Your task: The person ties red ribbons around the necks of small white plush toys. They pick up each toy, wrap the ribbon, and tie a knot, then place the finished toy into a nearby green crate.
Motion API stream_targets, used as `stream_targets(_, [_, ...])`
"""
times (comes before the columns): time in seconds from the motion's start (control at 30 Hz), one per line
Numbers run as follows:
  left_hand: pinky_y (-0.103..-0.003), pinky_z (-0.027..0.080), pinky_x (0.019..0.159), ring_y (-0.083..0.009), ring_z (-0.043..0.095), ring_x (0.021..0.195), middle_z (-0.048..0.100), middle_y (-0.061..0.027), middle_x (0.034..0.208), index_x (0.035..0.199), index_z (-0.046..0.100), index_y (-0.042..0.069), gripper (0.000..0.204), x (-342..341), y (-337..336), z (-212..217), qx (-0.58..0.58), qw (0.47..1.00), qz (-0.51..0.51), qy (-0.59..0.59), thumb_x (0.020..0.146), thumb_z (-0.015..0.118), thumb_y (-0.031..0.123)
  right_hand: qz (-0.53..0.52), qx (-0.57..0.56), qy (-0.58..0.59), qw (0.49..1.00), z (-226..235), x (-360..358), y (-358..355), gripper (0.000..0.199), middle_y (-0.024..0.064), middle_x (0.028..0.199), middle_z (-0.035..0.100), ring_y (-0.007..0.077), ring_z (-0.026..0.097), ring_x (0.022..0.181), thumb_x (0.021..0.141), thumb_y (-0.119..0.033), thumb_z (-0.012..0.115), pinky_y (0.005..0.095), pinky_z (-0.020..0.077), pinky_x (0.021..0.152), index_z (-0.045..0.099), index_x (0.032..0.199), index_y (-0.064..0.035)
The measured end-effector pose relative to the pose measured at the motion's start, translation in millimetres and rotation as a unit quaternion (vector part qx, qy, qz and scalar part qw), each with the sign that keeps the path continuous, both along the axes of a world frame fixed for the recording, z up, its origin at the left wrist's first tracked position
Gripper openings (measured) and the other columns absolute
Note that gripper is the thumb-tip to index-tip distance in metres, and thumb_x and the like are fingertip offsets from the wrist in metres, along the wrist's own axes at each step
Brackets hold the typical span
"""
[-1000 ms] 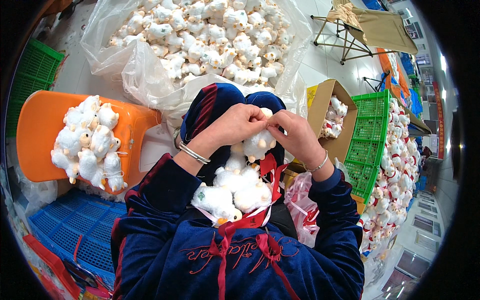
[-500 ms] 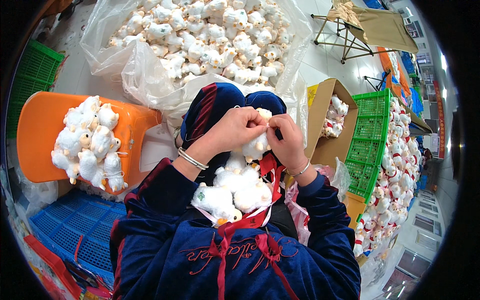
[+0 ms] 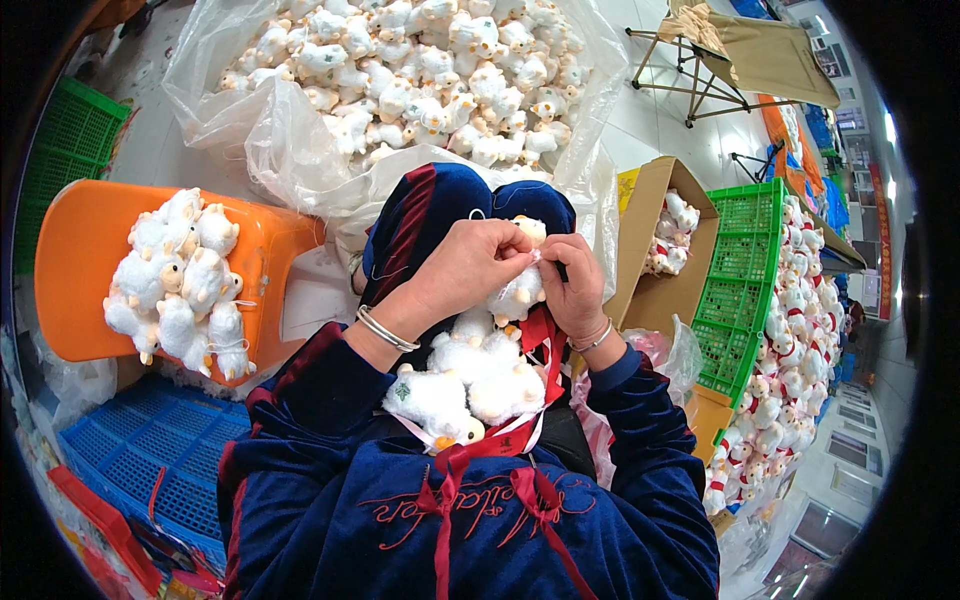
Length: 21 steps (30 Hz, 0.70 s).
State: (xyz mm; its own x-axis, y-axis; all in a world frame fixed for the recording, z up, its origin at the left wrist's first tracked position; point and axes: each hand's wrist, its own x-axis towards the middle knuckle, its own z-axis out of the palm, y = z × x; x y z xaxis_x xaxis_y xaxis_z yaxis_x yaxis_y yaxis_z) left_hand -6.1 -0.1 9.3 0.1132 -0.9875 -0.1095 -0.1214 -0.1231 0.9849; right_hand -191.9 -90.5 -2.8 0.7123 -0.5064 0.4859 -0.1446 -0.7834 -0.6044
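Drawn in since 1 sec ago: your R hand [image 3: 575,290], its wrist now nearer your L hand [image 3: 468,262], w/ the plush toy [image 3: 518,297] slightly lower b/w them. Both are nearly closed, thumbs to fingertips, pinching at the toy's neck; the exact bit gripped is too small to tell. White toys [image 3: 465,375] rest on your lap [image 3: 395,250], unmoved. To your L, an orange chair [image 3: 75,270] bears a toy cluster [image 3: 185,285], w/ a blue crate [image 3: 160,450] below. Ahead, toys fill a clear plastic bag [image 3: 220,130] on the tiled floor [image 3: 630,130]. To your R: cardboard box [image 3: 640,300], green crate [image 3: 738,290], red-trimmed toys [image 3: 790,330]; farther off, a tan folding chair [image 3: 780,60].
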Motion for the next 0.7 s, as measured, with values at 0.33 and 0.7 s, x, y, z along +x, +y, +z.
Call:
stream_targets(0.33, [-0.024, 0.053, 0.069, -0.0062, 0.063, 0.074, 0.071, -0.0028, 0.083, 0.099, 0.074, -0.002, 0.011, -1, 1, -9, -0.045, 0.999, 0.007, 0.023, 0.093, 0.071, 0.007, 0.012, -0.002, 0.019, 1.0, 9, 0, -3, 0.024, 0.0128, 0.096, 0.066, 0.0305, 0.065, 0.086, 0.079, 0.008, 0.076, 0.0361, 0.054, 0.074, 0.061, 0.096, -0.0019])
stream_targets(0.7, [-0.026, 0.054, 0.069, -0.0097, 0.065, 0.074, 0.072, -0.0075, 0.085, 0.099, 0.073, -0.003, 0.014, -2, 0, 1, -0.04, 0.999, 0.023, 0.015, 0.094, 0.069, 0.009, 0.013, -0.01, 0.031, 0.999, 14, 0, -4, 0.022, 0.0132, 0.096, 0.066, 0.0312, 0.065, 0.086, 0.079, 0.007, 0.076, 0.0365, 0.0544, 0.074, 0.062, 0.095, -0.0011])
